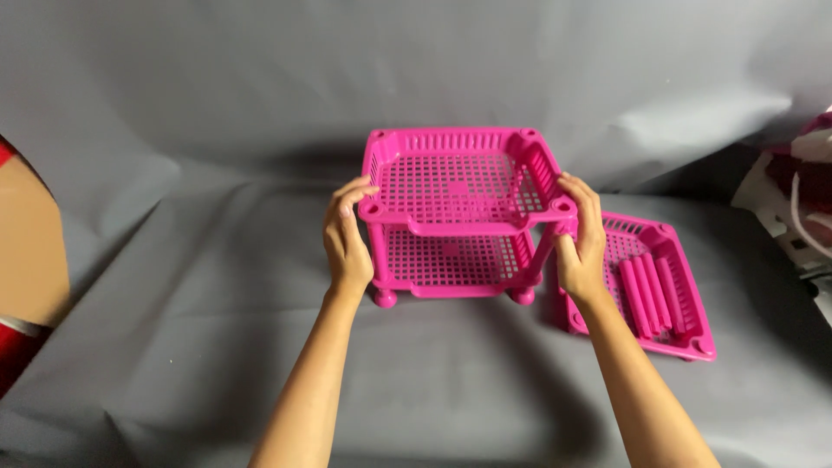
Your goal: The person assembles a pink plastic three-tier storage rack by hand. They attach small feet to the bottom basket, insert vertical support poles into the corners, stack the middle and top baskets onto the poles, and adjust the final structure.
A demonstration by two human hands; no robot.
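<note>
The left hand [347, 238] presses the near-left corner of the top tray [459, 178], fingers curled on its rim; the right hand [581, 243] pinches the near-right post [548, 247] beneath it (the rack [455, 260] stands mid-cloth [173, 329]); seating likely needs even downward pressure at both corners; a spare tray [685, 295] holding posts [650, 290] lies just right.

Just right of the right grip [579, 238], a loose pink tray [672, 299] holding posts [650, 293] blocks the way; grey surface [199, 329] left of the left grip [347, 234] lies open.
</note>
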